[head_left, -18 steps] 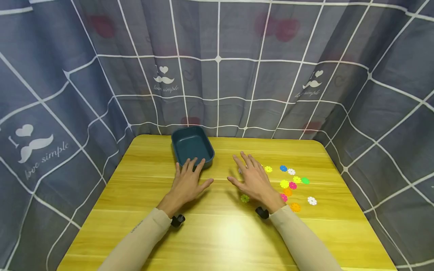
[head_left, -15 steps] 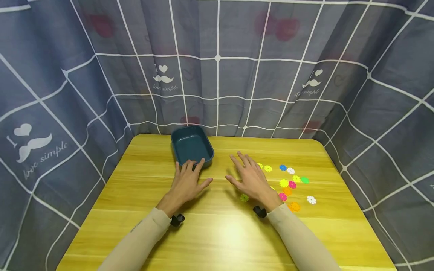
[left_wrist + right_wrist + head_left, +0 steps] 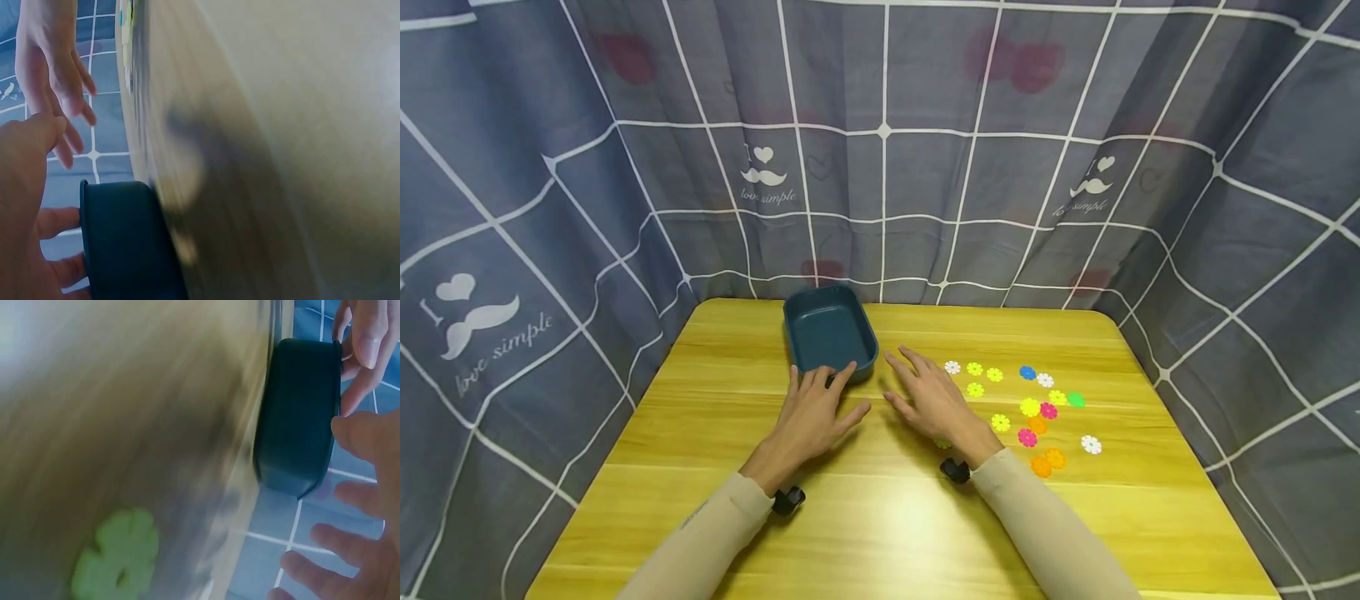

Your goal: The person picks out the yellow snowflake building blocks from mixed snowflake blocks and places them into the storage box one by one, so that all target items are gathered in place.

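A dark teal rectangular box [image 3: 831, 329] stands on the wooden table, left of the middle. My left hand [image 3: 808, 423] reaches its near side, fingers extended over the rim and thumb held out to the right. In the left wrist view, those fingers [image 3: 65, 270] lie right at the box's rim. My right hand [image 3: 934, 407] hovers to the right of the box, fingers spread and nothing in them. Several flat flower-shaped pieces lie beyond it, among them a yellow flower piece [image 3: 1000, 423] and a blue flower piece [image 3: 1027, 372]. One green-yellow flower piece [image 3: 119, 556] is partly covered by the right hand in the head view.
Orange flower pieces [image 3: 1055, 458] and a white flower piece [image 3: 1091, 445] lie farthest to the right and near. The yellow wooden table [image 3: 880, 533] ends at a grey-blue checked curtain [image 3: 917, 175] behind and at both sides. A black camera sits at each wrist.
My right hand has moved left toward the box, uncovering several flower pieces. The box has shifted slightly toward me and to the right, with my left fingers at its rim.
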### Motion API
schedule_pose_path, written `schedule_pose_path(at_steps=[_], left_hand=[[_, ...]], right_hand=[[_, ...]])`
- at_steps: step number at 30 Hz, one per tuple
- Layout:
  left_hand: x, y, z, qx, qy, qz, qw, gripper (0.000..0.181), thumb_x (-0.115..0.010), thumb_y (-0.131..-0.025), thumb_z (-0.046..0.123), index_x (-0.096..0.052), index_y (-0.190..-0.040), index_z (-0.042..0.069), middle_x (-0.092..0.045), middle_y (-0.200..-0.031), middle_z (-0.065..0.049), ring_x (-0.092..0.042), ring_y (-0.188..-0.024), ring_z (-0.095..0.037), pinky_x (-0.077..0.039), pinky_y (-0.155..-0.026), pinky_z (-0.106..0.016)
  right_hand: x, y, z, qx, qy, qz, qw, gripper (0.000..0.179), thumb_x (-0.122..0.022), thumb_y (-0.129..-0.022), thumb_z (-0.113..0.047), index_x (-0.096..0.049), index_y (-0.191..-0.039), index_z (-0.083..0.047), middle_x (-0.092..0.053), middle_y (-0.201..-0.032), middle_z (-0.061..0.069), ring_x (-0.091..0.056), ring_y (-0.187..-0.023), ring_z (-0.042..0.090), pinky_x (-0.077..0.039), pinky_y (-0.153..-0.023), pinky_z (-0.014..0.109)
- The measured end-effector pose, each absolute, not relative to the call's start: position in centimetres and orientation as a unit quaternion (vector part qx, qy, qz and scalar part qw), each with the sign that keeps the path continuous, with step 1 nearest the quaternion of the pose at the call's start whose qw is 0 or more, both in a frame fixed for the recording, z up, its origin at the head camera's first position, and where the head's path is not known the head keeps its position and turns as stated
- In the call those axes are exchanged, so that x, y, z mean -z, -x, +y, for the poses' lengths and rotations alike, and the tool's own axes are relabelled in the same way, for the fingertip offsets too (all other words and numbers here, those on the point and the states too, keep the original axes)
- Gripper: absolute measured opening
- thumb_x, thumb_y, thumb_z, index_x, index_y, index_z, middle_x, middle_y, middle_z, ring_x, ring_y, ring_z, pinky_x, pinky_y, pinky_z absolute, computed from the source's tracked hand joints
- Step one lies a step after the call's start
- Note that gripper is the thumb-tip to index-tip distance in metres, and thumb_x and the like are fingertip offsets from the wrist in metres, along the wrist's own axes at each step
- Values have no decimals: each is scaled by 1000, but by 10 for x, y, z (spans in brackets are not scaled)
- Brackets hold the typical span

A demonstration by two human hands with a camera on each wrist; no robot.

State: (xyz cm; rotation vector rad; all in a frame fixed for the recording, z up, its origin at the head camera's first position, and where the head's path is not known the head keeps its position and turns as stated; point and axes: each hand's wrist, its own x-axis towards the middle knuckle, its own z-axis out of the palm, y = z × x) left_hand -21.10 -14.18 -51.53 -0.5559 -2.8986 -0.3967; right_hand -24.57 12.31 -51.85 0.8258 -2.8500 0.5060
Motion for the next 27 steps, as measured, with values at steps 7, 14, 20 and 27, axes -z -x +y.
schedule_pose_path(at_steps=[7,14,20,27], left_hand=[[516,203,-141,130,201,-967,90,80,-67,-113,67,-54,-176,20,-69,-153,-23,-64,-148,-49,-27,-135,-88],[514,193,-144,148,206,-964,85,66,-72,-114,57,-63,-169,22,-73,-145,-16,-68,-142,-47,-29,-136,-85],[512,189,-148,179,193,-959,109,55,-76,-114,48,-73,-159,17,-74,-145,-17,-69,-137,-45,-40,-135,-77],[519,195,-157,271,141,-948,86,65,-76,-116,40,-59,-170,9,-34,-186,-31,-37,-171,-57,-53,-126,-73]], right_hand=[[523,247,115,-167,-292,-939,73,71,-69,-119,-44,-45,-181,-20,-44,-186,21,-60,-157,52,-56,-123,71],[524,243,112,-168,-301,-937,64,63,-68,-120,-42,-53,-177,-21,-47,-185,17,-60,-158,49,-55,-125,71],[521,237,112,-163,-299,-937,72,53,-68,-119,-44,-64,-167,-21,-53,-181,16,-60,-159,45,-54,-127,67],[518,225,117,-162,-299,-937,82,45,-69,-119,-43,-70,-158,-22,-60,-173,17,-65,-154,43,-58,-123,66]])
